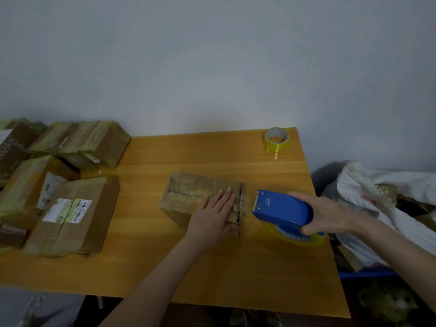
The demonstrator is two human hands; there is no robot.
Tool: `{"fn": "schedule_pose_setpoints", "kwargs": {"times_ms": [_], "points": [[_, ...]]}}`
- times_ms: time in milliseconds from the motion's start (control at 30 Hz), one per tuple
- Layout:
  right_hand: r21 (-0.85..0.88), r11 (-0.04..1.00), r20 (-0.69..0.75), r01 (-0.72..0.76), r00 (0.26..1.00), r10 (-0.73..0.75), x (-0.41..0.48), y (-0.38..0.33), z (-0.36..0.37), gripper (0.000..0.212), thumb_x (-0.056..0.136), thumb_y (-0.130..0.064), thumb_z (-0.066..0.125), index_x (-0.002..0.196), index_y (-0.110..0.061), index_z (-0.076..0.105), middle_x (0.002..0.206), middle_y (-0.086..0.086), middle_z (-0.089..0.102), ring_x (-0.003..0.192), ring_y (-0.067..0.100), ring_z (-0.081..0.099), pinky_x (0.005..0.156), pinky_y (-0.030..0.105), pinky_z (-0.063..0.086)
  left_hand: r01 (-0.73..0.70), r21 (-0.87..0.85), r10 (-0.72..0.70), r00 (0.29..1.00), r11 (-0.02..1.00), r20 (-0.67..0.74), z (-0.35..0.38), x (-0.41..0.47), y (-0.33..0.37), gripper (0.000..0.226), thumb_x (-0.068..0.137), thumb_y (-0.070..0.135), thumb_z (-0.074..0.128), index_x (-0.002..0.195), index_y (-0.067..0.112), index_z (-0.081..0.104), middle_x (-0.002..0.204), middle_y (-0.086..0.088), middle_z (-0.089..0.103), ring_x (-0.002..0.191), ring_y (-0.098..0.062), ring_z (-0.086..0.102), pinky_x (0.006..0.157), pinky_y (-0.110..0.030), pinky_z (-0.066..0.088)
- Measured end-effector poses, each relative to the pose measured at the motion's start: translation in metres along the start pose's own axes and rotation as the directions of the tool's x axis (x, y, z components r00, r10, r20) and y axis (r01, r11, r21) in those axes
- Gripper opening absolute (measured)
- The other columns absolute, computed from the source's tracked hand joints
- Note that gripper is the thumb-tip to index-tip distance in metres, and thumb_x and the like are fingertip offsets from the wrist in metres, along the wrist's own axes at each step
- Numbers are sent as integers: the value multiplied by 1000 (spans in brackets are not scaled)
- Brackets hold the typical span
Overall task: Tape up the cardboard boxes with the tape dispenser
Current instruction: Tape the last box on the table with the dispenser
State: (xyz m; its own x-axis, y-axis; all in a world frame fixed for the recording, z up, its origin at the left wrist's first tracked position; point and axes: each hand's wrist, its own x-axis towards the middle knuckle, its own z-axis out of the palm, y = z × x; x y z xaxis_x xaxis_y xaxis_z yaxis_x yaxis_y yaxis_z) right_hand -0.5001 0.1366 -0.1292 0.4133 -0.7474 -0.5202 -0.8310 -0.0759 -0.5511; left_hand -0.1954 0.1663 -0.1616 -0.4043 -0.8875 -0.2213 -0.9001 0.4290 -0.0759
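A small worn cardboard box (188, 192) lies in the middle of the wooden table (212, 267). My left hand (212, 215) presses flat on the box's right end, fingers straight. My right hand (330, 213) grips the blue tape dispenser (283, 208), which carries a yellowish roll of tape. The dispenser's mouth is just right of the box, and a strip of clear tape (249, 201) runs from it onto the box's right edge.
Several taped boxes (70, 218) are piled at the table's left. A spare tape roll (276, 139) stands at the far right corner by the wall. White bags with cardboard scraps (377, 197) lie beyond the table's right edge.
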Motion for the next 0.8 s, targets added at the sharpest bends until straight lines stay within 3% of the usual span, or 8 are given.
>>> {"fn": "schedule_pose_setpoints", "kwargs": {"times_ms": [67, 133, 267, 367, 500, 667, 800], "points": [[-86, 995, 31, -45, 998, 48, -3, 4, 0, 88, 68, -34, 74, 129, -66, 20, 106, -13, 58, 87, 11, 63, 79, 38, 57, -5, -7, 5, 1000, 1000, -6, -1, 1, -1, 76, 96, 59, 28, 141, 24, -22, 151, 7, -25, 147, -15, -12, 121, -39, 0], [-211, 975, 35, -73, 996, 82, 0, -3, 0, 91, 71, -40, 72, 144, -53, 19, 104, -17, 57, 89, 9, 62, 81, 37, 56, -6, -13, 6, 1000, 1000, -5, 0, 0, 0, 76, 96, 60, 27, 142, 23, -22, 152, 7, -24, 147, -15, -12, 121, -39, 0], [-389, 920, 24, -55, 997, 69, 19, -36, 2, 89, 75, -53, 65, 149, -45, 16, 103, -14, 54, 92, 13, 55, 75, 32, 53, -22, -9, 22, 1000, 1000, 6, 0, 0, 0, 76, 90, 62, 19, 144, 25, -20, 154, 6, -24, 148, -16, -11, 121, -41, 3], [-397, 917, 77, -49, 993, 86, 32, -53, -5, 89, 74, -51, 66, 149, -45, 19, 108, -11, 56, 95, 16, 56, 75, 33, 53, -31, -12, 31, 999, 999, 9, 1, 0, -1, 76, 95, 59, 27, 147, 25, -17, 155, 6, -22, 148, -17, -10, 121, -41, 2], [-434, 900, 107, -36, 990, 91, 44, -72, -22, 82, 71, -48, 69, 143, -42, 33, 111, -8, 58, 95, 18, 56, 72, 30, 50, -32, -37, 32, 999, 999, 26, 2, -1, -5, 83, 85, 68, 15, 151, 25, -10, 157, 6, -20, 148, -16, -11, 121, -42, 3], [-414, 907, 85, -77, 989, 123, 53, -77, -24, 79, 64, -57, 68, 137, -38, 46, 93, -10, 61, 83, 13, 58, 67, 30, 49, 6, -89, -3, 1000, 996, 26, 1, 0, -1, 92, 78, 81, 9, 151, 28, -9, 157, 9, -18, 147, -13, -12, 121, -40, 1], [-382, 914, 81, -133, 981, 177, 49, -73, -20, 77, 65, -55, 69, 135, -31, 48, 113, -4, 62, 95, 18, 60, 77, 36, 54, 73, -147, -74, 997, 986, -1, -4, 0, 5, 86, 84, 76, 17, 153, 28, 0, 159, 11, -12, 147, -9, -9, 120, -36, -5]]}}
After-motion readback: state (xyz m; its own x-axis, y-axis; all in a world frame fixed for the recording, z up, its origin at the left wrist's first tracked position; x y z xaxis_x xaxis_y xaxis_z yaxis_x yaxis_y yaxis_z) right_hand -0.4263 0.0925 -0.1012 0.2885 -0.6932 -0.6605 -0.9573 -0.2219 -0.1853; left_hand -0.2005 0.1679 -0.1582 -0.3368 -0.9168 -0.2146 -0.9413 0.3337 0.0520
